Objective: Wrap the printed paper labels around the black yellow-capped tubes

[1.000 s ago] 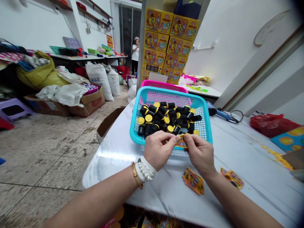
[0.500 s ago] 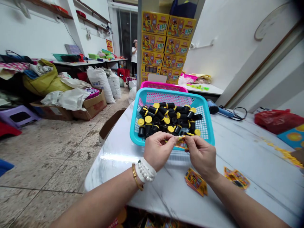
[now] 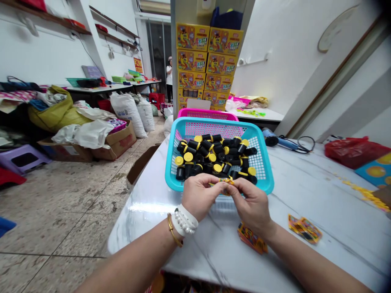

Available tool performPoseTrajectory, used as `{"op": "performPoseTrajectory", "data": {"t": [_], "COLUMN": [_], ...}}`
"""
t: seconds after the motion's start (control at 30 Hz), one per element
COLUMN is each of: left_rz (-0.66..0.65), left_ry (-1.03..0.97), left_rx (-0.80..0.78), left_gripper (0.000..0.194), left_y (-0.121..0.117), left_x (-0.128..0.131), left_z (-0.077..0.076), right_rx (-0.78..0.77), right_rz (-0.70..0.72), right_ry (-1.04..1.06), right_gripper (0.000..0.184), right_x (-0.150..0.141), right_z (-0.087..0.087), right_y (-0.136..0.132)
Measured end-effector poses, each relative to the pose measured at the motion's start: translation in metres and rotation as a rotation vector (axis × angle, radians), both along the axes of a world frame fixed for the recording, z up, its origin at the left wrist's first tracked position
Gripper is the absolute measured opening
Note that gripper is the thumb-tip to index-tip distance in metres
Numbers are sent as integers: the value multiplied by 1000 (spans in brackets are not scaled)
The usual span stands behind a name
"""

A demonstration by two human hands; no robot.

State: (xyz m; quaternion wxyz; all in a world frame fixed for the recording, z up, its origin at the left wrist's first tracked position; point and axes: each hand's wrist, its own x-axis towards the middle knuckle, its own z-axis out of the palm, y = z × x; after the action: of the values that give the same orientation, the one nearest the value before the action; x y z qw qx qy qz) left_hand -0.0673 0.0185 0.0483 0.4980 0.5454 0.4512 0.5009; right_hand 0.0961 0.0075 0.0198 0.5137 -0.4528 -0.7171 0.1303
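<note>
Head view: the left hand (image 3: 200, 196) pinches a small printed card (image 3: 226, 181) between thumb and fingers, over the near rim of the blue basket (image 3: 269, 173). Black cups (image 3: 214, 147) with yellow lids fill the basket, near the tabletop's (image 3: 293, 187) far edge. The right hand (image 3: 252, 203) grips the card's other side. Below it lies a card stack (image 3: 252, 239); farther right, another pile (image 3: 304, 229) rests toward the tabletop's right side.
</note>
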Motion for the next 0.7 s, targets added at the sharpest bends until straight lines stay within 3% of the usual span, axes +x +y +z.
{"op": "performPoseTrajectory", "data": {"t": [0.07,0.13,0.23,0.33,0.47,0.7], "left_rz": [-43,-71,-76,-49,-32,-69], "left_ry": [-53,-125,-253,-389,-520,-501], "left_rx": [-98,-154,-226,-301,-333,-323], "left_gripper": [17,17,20,26,30,19], "left_y": [3,5,11,17,25,24], "left_x": [-2,-5,-11,-16,-21,-20], "left_z": [3,5,7,8,10,11], "right_rx": [-47,-67,-49,-83,-184,-328], "right_rz": [-22,-143,-294,-260,-186,-177], "right_ry": [-47,-184,-409,-520,-688,-769], "right_gripper": [35,44,40,29,24,25], "right_x": [7,17,29,26,6,-11], "right_z": [7,18,36,45,40,39], "right_y": [12,32,62,77,80,104]}}
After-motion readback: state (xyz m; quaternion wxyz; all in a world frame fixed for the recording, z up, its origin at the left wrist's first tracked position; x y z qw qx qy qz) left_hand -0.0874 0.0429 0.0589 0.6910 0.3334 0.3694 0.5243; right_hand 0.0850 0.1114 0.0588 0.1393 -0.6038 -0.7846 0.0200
